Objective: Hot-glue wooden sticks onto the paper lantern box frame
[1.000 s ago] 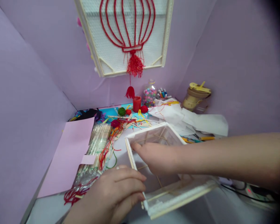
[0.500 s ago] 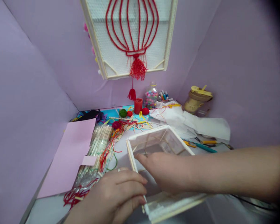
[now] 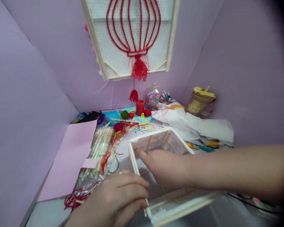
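A box-like frame of pale sticks with white, see-through sides [image 3: 156, 134] stands on the table, its open top facing up. My left hand [image 3: 118, 195] wraps over its left edge, fingertips on the near-left rim, a ring on one finger. From the right, my right hand [image 3: 165, 167] reaches down into the frame. Its thumb points at the left inner side; the other fingers are hidden below the palm, so what they touch cannot be seen.
Bundled sticks in plastic [image 3: 99, 145], pink paper [image 3: 71, 157] and red yarn [image 3: 77, 200] lie left. Behind are a red candle [image 3: 140, 107], a jar of pompoms [image 3: 153, 97] and white sheets [image 3: 208, 127]. A lantern panel [image 3: 134, 31] hangs above; a lidded cup [image 3: 200, 101] stands back right.
My right hand has shifted slightly left and up inside the frame, and more of the near inner side shows. My left hand has stayed in place.
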Tool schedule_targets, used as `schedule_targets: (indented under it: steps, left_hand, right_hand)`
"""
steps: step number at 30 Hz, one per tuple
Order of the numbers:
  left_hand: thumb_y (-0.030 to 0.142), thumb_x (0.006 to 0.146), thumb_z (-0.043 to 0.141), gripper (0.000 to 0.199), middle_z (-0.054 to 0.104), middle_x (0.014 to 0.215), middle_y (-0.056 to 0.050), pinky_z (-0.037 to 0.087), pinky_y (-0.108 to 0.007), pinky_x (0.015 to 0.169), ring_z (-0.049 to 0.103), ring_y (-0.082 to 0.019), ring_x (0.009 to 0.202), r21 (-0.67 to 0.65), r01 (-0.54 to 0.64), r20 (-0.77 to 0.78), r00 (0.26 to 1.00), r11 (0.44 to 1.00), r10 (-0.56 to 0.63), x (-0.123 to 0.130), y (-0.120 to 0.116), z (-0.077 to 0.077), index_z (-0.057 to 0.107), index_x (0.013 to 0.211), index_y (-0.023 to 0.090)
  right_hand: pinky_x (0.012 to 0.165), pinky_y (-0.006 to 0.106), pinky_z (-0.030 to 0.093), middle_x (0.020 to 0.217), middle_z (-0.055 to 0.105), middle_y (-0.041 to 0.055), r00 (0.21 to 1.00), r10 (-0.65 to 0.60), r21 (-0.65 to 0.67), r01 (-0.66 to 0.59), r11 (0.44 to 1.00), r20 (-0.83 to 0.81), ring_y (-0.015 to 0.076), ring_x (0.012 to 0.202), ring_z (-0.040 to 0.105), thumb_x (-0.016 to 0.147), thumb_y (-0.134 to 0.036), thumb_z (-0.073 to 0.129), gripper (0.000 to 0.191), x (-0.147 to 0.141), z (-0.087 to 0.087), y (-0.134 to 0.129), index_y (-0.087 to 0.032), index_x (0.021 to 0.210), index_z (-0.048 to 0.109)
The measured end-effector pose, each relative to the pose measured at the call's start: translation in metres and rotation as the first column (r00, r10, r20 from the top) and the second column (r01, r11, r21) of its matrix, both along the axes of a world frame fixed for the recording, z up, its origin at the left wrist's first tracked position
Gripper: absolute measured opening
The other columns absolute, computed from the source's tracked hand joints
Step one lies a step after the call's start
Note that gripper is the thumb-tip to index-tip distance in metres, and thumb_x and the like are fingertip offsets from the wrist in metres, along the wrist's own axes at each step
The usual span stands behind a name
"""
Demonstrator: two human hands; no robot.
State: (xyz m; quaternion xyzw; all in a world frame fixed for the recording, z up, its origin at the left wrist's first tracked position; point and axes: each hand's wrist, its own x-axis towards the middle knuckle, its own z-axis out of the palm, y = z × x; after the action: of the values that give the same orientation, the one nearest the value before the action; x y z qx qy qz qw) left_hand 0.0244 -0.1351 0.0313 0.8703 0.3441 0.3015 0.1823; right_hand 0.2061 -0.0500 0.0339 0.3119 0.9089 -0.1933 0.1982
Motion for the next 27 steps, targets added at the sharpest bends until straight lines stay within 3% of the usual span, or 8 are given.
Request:
schedule_targets:
  steps: [5, 15, 21, 27]
  left_hand:
    - [0.024, 0.096, 0.058, 0.011, 0.076, 0.100, 0.001, 0.055, -0.014, 0.087, 0.071, -0.010, 0.094, -0.016, -0.020, 0.011, 1.000, 1.000, 0.020, 0.0005, -0.0008, -0.0027, 0.068, 0.100, 0.023]
    - [0.022, 0.095, 0.059, 0.011, 0.076, 0.100, 0.000, 0.054, -0.014, 0.089, 0.071, -0.010, 0.094, -0.021, -0.023, 0.014, 1.000, 0.999, 0.024, 0.0000, 0.0007, -0.0024, 0.068, 0.101, 0.023]
    - [0.021, 0.094, 0.060, 0.010, 0.076, 0.100, 0.001, 0.053, -0.012, 0.089, 0.071, -0.008, 0.093, -0.033, -0.019, 0.026, 0.999, 0.999, 0.020, 0.0008, -0.0001, -0.0019, 0.068, 0.100, 0.023]
    - [0.019, 0.093, 0.061, 0.011, 0.076, 0.100, 0.001, 0.054, -0.013, 0.088, 0.071, -0.010, 0.094, -0.050, -0.017, 0.012, 1.000, 0.999, 0.018, -0.0004, -0.0015, -0.0020, 0.069, 0.100, 0.023]
  right_hand:
    - [0.053, 0.032, 0.046, 0.095, 0.073, 0.0192, 1.000, 0.003, -0.010, -0.003, 1.000, -0.012, 0.0349, 0.082, 0.072, 0.066, -0.007, 0.060, 0.082, -0.0014, 0.0016, 0.0007, -0.003, 0.144, 0.034]
    - [0.046, 0.029, 0.038, 0.090, 0.074, 0.0160, 1.000, 0.025, 0.022, -0.025, 0.999, -0.010, 0.0318, 0.075, 0.072, 0.070, -0.010, 0.060, 0.076, 0.0001, -0.0005, -0.0001, -0.004, 0.143, 0.037]
    - [0.053, 0.030, 0.047, 0.097, 0.074, 0.0171, 0.999, 0.036, 0.018, -0.037, 0.999, 0.038, 0.0316, 0.082, 0.072, 0.071, -0.010, 0.061, 0.091, -0.0023, 0.0013, 0.0010, -0.002, 0.152, 0.019]
    - [0.057, 0.033, 0.050, 0.097, 0.074, 0.0182, 0.998, 0.045, 0.031, -0.047, 0.998, 0.039, 0.0329, 0.083, 0.072, 0.074, -0.009, 0.060, 0.093, -0.0027, 0.0015, 0.0000, -0.002, 0.154, 0.013]
